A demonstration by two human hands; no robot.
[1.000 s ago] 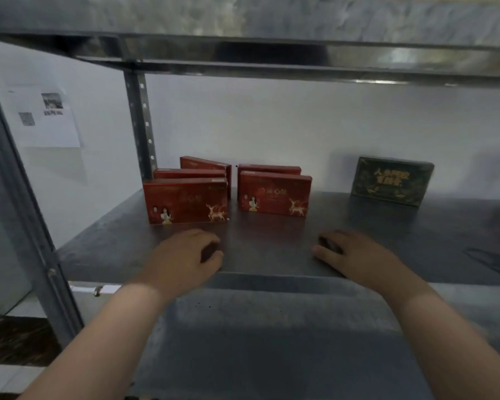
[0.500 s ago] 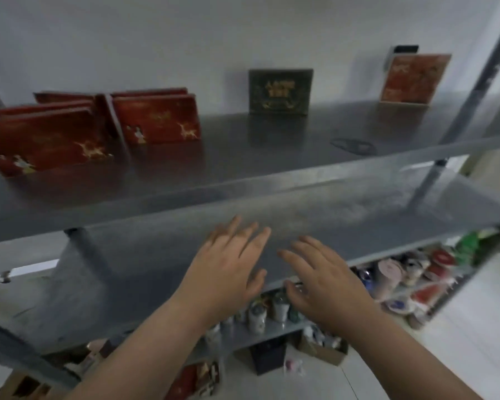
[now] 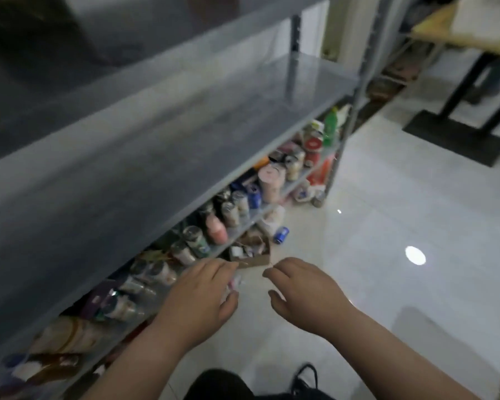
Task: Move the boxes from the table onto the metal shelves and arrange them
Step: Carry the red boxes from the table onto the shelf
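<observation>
The left hand (image 3: 202, 293) and right hand (image 3: 303, 287) hang loosely curled, apparently empty, just right of the grey metal shelves (image 3: 156, 145). The wooden-topped table on black legs (image 3: 445, 36) lies far right, nearer the right hand. Any boxes on it are too blurred to make out.

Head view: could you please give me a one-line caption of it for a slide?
Empty left hand and right hand hover beside the metal shelves, with cans on a lower tier.
</observation>
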